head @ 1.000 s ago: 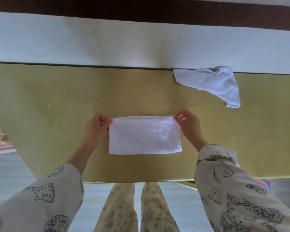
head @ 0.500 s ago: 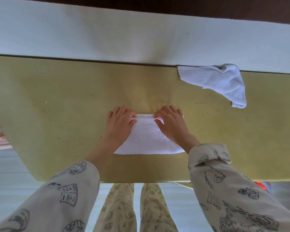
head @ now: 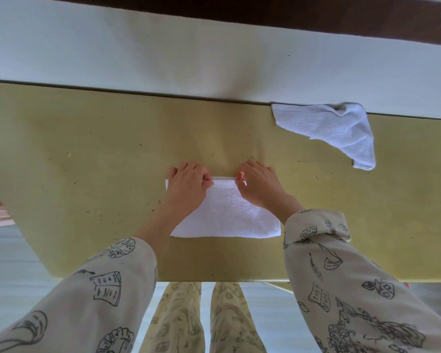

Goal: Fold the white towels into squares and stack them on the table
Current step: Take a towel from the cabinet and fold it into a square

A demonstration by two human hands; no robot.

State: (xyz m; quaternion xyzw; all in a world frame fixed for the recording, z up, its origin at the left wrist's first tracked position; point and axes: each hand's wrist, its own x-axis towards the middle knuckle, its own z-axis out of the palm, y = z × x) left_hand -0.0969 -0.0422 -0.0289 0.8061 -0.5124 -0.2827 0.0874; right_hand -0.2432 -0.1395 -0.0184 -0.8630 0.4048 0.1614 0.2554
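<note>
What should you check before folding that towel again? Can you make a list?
1. Towel lies flat on the table: ok.
2. Left hand and right hand have a grip on its far edge: ok.
3. Near edge straight: ok.
4. Far corners lined up: cannot tell, hands cover them.
5. Already a square: not ok, still wider than deep.
6. Other towel folded: not ok, crumpled by the wall.

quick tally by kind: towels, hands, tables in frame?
White terry towels: 2, one half-folded rectangle under both hands, one crumpled at the table's far right edge
Bare hands: 2, left hand, right hand
Yellow-green table: 1
Total: 5
</note>
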